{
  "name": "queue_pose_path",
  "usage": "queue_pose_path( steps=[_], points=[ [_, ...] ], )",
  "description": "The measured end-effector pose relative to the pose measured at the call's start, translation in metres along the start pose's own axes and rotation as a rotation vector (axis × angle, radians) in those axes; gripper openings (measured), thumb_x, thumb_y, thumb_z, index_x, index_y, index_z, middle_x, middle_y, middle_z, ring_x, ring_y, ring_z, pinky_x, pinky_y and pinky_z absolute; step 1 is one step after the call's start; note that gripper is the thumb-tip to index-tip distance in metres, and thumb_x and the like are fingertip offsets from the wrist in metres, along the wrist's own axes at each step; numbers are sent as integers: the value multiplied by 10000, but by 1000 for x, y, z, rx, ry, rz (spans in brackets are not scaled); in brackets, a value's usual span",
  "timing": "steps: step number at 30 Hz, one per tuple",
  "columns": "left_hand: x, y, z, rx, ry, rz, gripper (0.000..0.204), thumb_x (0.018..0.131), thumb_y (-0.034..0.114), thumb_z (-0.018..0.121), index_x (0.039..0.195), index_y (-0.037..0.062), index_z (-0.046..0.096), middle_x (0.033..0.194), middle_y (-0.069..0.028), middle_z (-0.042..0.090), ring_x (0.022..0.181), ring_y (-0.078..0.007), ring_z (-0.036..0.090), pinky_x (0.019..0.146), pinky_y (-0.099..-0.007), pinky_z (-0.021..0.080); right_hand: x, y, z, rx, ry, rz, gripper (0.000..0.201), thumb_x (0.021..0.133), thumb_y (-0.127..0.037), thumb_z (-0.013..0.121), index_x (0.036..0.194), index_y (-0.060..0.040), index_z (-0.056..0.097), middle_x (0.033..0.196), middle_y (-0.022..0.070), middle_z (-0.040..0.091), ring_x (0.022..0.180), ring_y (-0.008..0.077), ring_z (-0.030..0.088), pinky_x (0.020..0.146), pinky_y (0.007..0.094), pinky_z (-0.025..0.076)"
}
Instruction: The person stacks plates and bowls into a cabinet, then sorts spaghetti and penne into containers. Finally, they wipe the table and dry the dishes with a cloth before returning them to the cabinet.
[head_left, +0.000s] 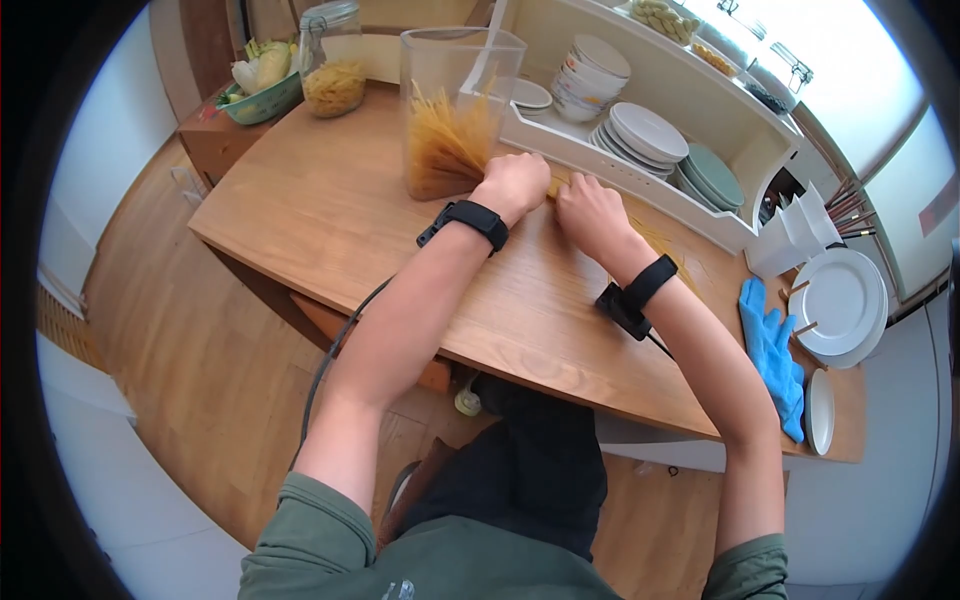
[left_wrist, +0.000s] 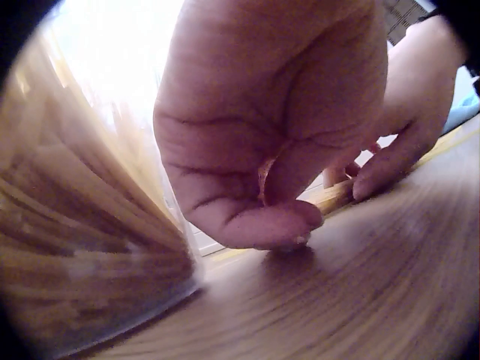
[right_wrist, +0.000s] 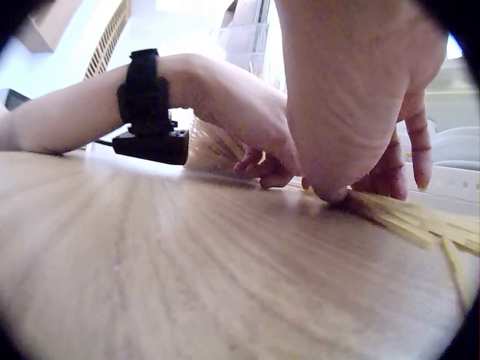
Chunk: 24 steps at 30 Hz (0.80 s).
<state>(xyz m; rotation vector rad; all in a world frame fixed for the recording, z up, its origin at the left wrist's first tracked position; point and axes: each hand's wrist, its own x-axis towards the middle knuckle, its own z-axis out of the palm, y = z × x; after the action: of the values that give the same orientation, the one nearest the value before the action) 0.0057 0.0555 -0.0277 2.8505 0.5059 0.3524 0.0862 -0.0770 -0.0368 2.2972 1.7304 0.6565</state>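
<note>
A loose bundle of long, dry yellow pasta strands [right_wrist: 409, 217] lies on the wooden table [head_left: 330, 200], fanning out to the right. My left hand [head_left: 517, 185] bends over the bundle's left part, its fingers curled round the strands close to the tabletop. Just right of it, my right hand [head_left: 597, 218] grips the same bundle, thumb on the near side and fingers beyond. A short stretch of pasta [left_wrist: 335, 196] shows between the hands; my fingers hide the rest. Beside my left hand stands a tall clear container [head_left: 408, 110] with more pasta strands leaning inside.
A white shelf [head_left: 690, 205] with bowls [head_left: 590, 80] and plates [head_left: 648, 135] runs behind my hands. At the right lie a blue glove [head_left: 770, 345], racked white plates [head_left: 838, 300] and a small dish [head_left: 820, 412]. A pasta jar [head_left: 333, 85] and a vegetable basket [head_left: 265, 105] stand back left.
</note>
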Motion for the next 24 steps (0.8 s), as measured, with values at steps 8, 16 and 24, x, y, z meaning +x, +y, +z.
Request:
queue_pose_path(
  steps=[8,16,24],
  points=[
    [2,2,3,-58,25,-53,309,836,99,552,1088,-60,468,975,-283,667,952,-411,658,812,-489,529,-2,7,5,160,78,53,235,918,-224,527,936,3,586,948,181,640,912,322,644,727,407,547],
    [0,5,1,-103,29,-106,337,829,85,545,1108,-64,427,975,-300,661,960,-421,652,831,-499,515,0,22,-2,320,-35,61,330,963,-307,503,903,15,545,829,232,649,811,393,642,700,478,507],
    [-6,12,-9,51,-128,-14,329,874,178,519,1091,-43,631,1104,-214,672,1029,-340,659,887,-419,510,6,40,9,439,0,122,359,1002,-336,421,948,3,525,849,271,645,823,468,607,724,536,470]
  ],
)
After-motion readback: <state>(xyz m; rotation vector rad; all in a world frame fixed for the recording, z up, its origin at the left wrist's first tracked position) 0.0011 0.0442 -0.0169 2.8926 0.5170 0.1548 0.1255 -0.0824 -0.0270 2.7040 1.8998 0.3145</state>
